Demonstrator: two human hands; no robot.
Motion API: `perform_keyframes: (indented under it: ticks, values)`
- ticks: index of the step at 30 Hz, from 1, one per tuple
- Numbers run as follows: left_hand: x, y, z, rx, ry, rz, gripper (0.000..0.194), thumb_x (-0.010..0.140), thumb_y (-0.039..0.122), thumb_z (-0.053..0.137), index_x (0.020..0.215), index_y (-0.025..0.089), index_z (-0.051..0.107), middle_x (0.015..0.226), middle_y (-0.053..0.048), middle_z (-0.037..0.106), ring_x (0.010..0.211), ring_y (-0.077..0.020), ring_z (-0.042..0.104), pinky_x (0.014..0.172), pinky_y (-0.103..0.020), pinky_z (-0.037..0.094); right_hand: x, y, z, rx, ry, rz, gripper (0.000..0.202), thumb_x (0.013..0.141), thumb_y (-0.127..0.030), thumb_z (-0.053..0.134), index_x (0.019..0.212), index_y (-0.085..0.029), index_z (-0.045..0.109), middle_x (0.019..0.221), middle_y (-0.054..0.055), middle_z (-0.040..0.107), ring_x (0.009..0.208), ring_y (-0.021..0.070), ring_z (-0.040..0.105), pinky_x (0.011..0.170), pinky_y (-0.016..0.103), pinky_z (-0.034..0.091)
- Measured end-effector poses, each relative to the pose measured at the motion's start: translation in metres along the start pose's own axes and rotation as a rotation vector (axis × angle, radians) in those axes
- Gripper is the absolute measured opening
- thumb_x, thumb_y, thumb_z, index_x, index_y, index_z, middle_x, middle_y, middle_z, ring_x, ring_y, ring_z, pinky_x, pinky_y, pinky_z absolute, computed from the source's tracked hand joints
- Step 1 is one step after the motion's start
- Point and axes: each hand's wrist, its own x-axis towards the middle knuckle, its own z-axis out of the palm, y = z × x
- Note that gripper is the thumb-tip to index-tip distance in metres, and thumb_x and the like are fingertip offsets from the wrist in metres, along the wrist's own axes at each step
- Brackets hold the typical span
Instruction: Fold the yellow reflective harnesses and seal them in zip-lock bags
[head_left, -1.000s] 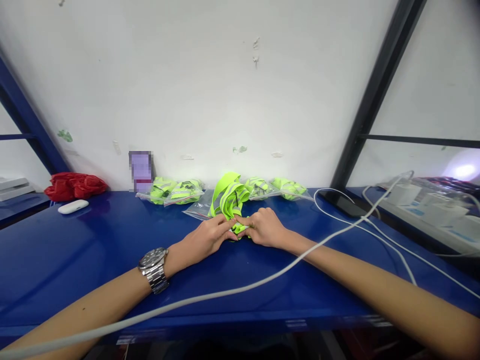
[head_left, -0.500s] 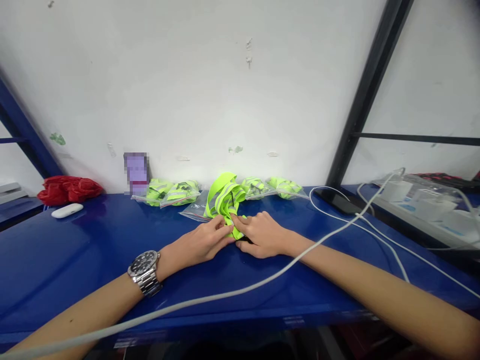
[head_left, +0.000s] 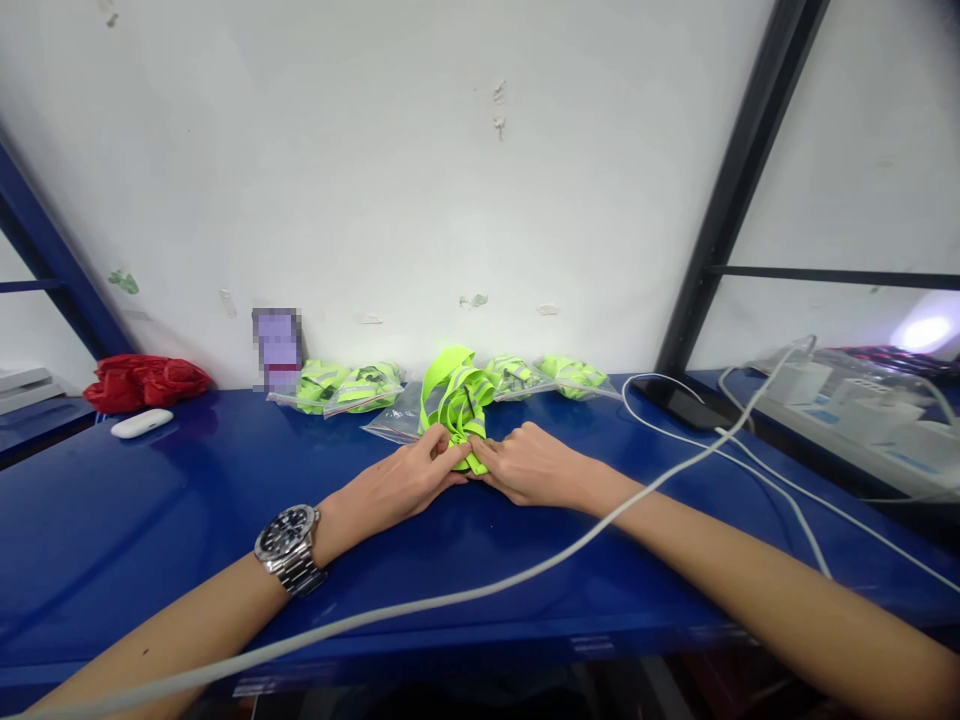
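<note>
A neon-yellow reflective strap point(head_left: 450, 390) with silver stripes lies bunched in loops at the middle of the blue table. My left hand point(head_left: 411, 470), below a wristwatch, pinches its near end from the left. From the right, my right hand point(head_left: 525, 465) is closed on the same end, thumb and forefinger close to the left fingertips. The fingers hide part of the strap's gathered end. Just behind the left hand, a clear zip bag point(head_left: 391, 423) lies flat beside the strap.
Bagged neon straps point(head_left: 365, 387) line the wall, with another bag point(head_left: 574, 375) to the right. A red bundle point(head_left: 146, 382) and a white case point(head_left: 142, 424) sit at left. A phone point(head_left: 686, 403) lies at right. A white cable point(head_left: 480, 597) crosses before my arms.
Both hands have drawn slightly closer at the strap's near end. A dark piece that showed under the right fingers is now hidden, and a dark strip shows among the loops.
</note>
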Motion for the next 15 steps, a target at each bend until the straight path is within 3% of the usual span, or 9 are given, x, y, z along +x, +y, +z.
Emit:
perform_keyframes:
  ticks: [5, 8, 11, 15]
  values:
    - [0.001, 0.004, -0.003, 0.016, 0.061, 0.011, 0.037, 0.1, 0.038, 0.033, 0.128, 0.016, 0.042, 0.103, -0.01, 0.049, 0.08, -0.0175, 0.057, 0.071, -0.03, 0.05, -0.002, 0.003, -0.014, 0.081, 0.026, 0.026, 0.036, 0.1, -0.034, 0.03, 0.099, -0.011, 0.058, 0.068, 0.01, 0.066, 0.055, 0.0189, 0.06, 0.051, 0.03, 0.018]
    - [0.001, 0.005, -0.002, -0.141, 0.06, -0.019, 0.031, 0.1, 0.035, 0.033, 0.117, 0.014, 0.048, 0.102, -0.01, 0.05, 0.081, -0.0166, 0.056, 0.074, -0.03, 0.049, 0.0, 0.008, -0.017, 0.226, 0.032, 0.034, 0.036, 0.099, -0.034, 0.033, 0.086, -0.014, 0.06, 0.067, 0.008, 0.064, 0.054, 0.0157, 0.055, 0.052, 0.029, 0.019]
    - [0.0, 0.007, -0.001, -0.315, 0.076, -0.067, 0.026, 0.1, 0.032, 0.034, 0.104, 0.016, 0.054, 0.093, -0.006, 0.052, 0.079, -0.0144, 0.053, 0.075, -0.027, 0.045, 0.004, 0.014, -0.015, 0.452, 0.034, 0.028, 0.033, 0.099, -0.032, 0.035, 0.089, -0.015, 0.06, 0.066, 0.004, 0.061, 0.054, 0.0125, 0.05, 0.055, 0.026, 0.024]
    - [0.0, 0.009, -0.003, -0.386, 0.097, -0.122, 0.027, 0.099, 0.031, 0.037, 0.091, 0.015, 0.058, 0.083, -0.003, 0.051, 0.074, -0.0134, 0.049, 0.071, -0.026, 0.04, 0.008, 0.017, -0.009, 0.672, 0.096, 0.048, 0.034, 0.099, -0.032, 0.038, 0.078, -0.014, 0.058, 0.064, 0.0, 0.056, 0.054, 0.0095, 0.044, 0.057, 0.024, 0.027]
